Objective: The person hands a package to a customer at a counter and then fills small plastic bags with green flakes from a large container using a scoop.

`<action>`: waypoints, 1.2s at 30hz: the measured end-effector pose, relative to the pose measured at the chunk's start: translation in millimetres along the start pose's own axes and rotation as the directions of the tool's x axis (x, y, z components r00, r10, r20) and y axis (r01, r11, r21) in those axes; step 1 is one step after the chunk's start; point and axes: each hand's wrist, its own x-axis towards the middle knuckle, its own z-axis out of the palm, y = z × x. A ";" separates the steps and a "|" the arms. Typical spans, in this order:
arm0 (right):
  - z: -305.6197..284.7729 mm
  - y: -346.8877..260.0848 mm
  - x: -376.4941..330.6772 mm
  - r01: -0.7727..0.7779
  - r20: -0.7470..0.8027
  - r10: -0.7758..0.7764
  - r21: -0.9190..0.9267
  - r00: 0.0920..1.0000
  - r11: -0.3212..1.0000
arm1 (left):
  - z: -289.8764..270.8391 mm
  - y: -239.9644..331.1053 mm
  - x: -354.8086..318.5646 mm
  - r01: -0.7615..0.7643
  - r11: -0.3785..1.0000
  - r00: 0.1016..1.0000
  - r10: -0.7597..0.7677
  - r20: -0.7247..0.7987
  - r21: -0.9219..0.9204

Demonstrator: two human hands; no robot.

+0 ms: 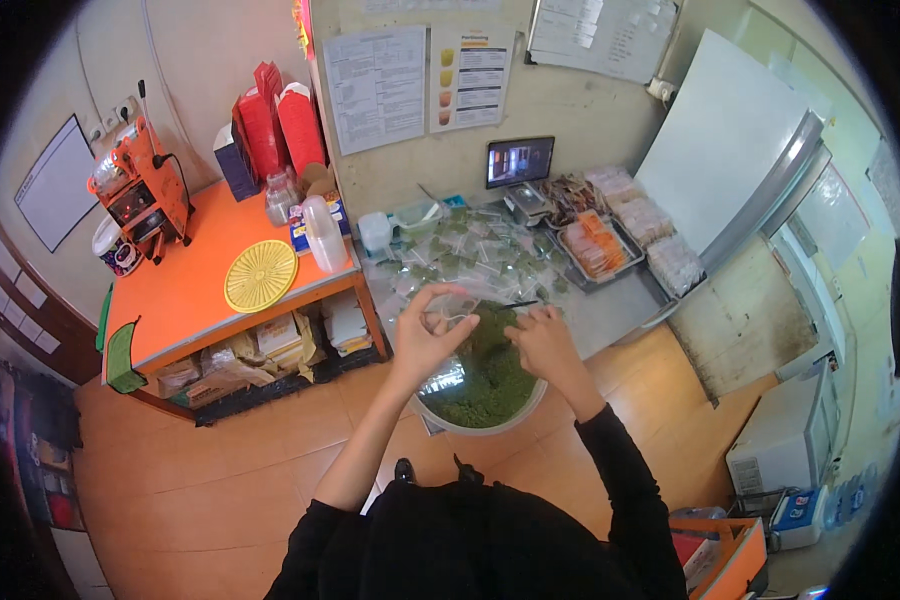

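Observation:
A large round bowl (523, 405) full of green leafy material (495, 375) sits at the near edge of a steel counter. My left hand (425, 335) is raised over its left side and pinches a small clear plastic bag (448, 300). My right hand (545, 340) hovers over the bowl's right side, fingers closed around a thin dark stick-like tool (518, 304) that points left toward the bag. Many small clear bags of green material (460, 250) lie spread on the counter behind the bowl.
Metal trays (598, 250) of packets, a small screen (520, 162) and a scale stand at the counter's back. To the left is an orange table (185, 290) with a yellow round lid (260, 275), a clear jug (322, 232) and an orange sealing machine (145, 190). A white chest freezer's open lid (730, 150) rises at right.

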 end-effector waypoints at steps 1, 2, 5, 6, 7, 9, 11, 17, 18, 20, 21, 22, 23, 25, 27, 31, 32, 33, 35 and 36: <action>2.5 -2.2 2.4 -0.016 -0.020 0.017 0.040 1.000 0.999 | 0.4 5.2 0.6 0.000 1.000 1.000 0.000 0.001 -0.005; 8.3 -6.3 6.0 -0.031 -0.040 0.034 0.081 0.999 0.996 | 1.2 7.5 0.6 0.000 1.000 1.000 0.000 0.001 -0.009; 26.1 -26.7 3.8 0.011 0.130 -0.041 0.225 0.991 0.974 | 1.5 7.1 2.8 -0.008 1.000 1.000 0.008 0.004 -0.018; 31.8 -33.3 -0.9 0.031 0.222 -0.096 0.280 0.970 0.960 | 0.3 6.3 3.2 -0.011 1.000 1.000 0.011 0.000 -0.006; 35.0 -33.4 -4.9 0.037 0.164 -0.091 0.309 0.982 0.950 | -1.5 5.6 3.2 -0.014 1.000 1.000 0.014 -0.003 0.006; 33.3 -23.6 -7.1 -0.078 0.150 0.027 0.346 0.988 0.935 | -3.8 5.9 2.8 0.000 1.000 1.000 0.000 -0.012 0.017; 28.0 -17.5 -10.6 -0.158 0.139 0.114 0.360 0.984 0.920 | -4.7 8.5 2.5 0.033 0.999 0.999 -0.033 -0.022 0.016; 10.4 -13.8 -8.0 -0.237 0.017 0.248 0.361 0.969 0.902 | -3.4 -15.0 5.6 -0.015 0.993 0.999 0.020 -0.040 0.119; 8.6 -13.5 -9.0 -0.261 0.006 0.276 0.348 0.961 0.900 | -1.5 -14.1 6.2 -0.003 0.992 1.000 0.006 -0.025 0.126; 6.6 -11.3 -10.7 -0.304 -0.010 0.326 0.339 0.945 0.891 | 2.1 -12.1 7.4 0.022 0.990 1.000 -0.023 0.003 0.141; 6.1 -10.4 -11.3 -0.320 -0.017 0.347 0.345 0.938 0.882 | 1.9 -12.5 7.7 0.028 0.987 1.000 -0.028 -0.001 0.160; 5.6 -9.3 -11.8 -0.336 -0.022 0.367 0.352 0.930 0.874 | 1.8 -14.7 8.5 0.034 0.983 0.999 -0.033 -0.005 0.180; 4.2 -8.3 -11.5 -0.336 -0.021 0.370 0.372 0.929 0.865 | 1.4 -17.2 9.3 0.040 0.979 0.999 -0.039 -0.009 0.200; -2.1 -4.1 -13.0 -0.344 -0.017 0.383 0.404 0.924 0.848 | 3.4 -22.6 11.5 0.015 0.972 1.000 -0.016 -0.001 0.234; -7.1 3.8 -13.6 -0.371 -0.035 0.430 0.442 0.902 0.816 | 4.6 -26.8 12.8 0.012 0.963 1.000 -0.019 0.021 0.269; -41.0 14.6 -3.5 -0.385 -0.153 0.467 0.378 0.871 0.842 | 7.8 -33.7 11.8 0.003 0.929 0.995 -0.040 0.091 0.371; -50.1 14.4 1.4 -0.369 -0.182 0.446 0.344 0.876 0.864 | 10.0 -36.4 10.7 -0.011 0.915 0.993 -0.037 0.109 0.403; -59.8 11.8 6.7 -0.355 -0.210 0.426 0.306 0.880 0.884 | 13.7 -37.1 9.1 -0.009 0.920 0.991 -0.043 0.125 0.393; -64.3 1.9 13.8 -0.295 -0.276 0.345 0.210 0.897 0.932 | 21.8 -38.5 5.4 -0.006 0.927 0.986 -0.057 0.156 0.374; -64.2 -5.1 16.1 -0.248 -0.311 0.283 0.148 0.907 0.957 | 27.7 -36.8 4.2 -0.004 0.935 0.986 -0.056 0.158 0.354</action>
